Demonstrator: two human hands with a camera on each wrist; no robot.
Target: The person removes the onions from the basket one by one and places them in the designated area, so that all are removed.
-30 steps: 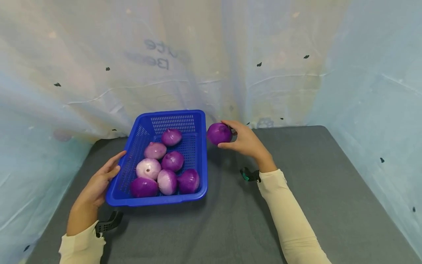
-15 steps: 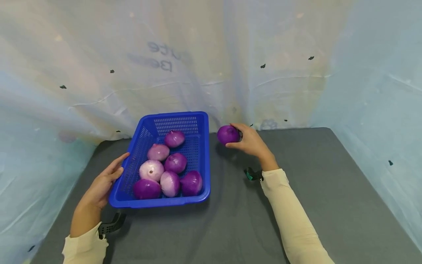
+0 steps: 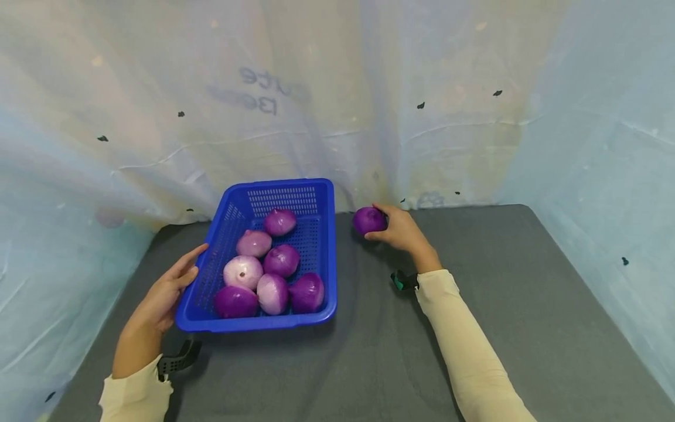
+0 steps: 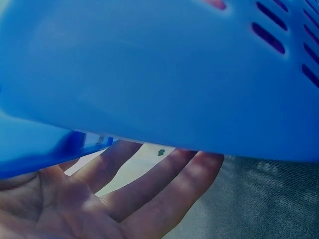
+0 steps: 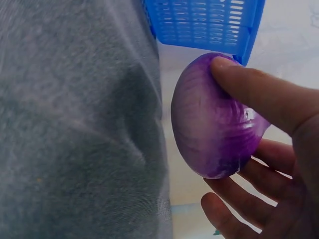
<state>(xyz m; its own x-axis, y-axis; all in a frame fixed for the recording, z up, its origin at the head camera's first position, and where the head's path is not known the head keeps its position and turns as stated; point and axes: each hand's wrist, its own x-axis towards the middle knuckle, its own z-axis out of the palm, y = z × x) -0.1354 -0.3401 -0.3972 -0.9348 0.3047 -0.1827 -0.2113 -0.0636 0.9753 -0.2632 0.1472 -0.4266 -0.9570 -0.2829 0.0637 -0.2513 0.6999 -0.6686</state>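
A blue slotted plastic basket (image 3: 331, 252) holds several red onions (image 3: 282, 260), some deep purple and some paler. My left hand (image 3: 160, 296) grips the basket at its left side; in the left wrist view its fingers (image 4: 164, 199) reach along beneath the blue wall, their tips partly hidden. To the right of the basket, my right hand (image 3: 403, 231) holds a single purple onion (image 3: 367, 221) between thumb and fingers. In the right wrist view the thumb lies on one side of that onion (image 5: 214, 119) and the fingers on the other, just over the cloth.
A dark grey cloth (image 3: 474, 328) covers the table. Pale plastic sheeting (image 3: 337, 88) with small black marks hangs behind and at both sides, close to the table's back edge. Black straps (image 3: 179, 357) circle both wrists.
My right hand has moved the onion rightward, away from the basket, and lowered it toward the cloth. The left hand keeps its hold on the basket, and the view has shifted slightly.
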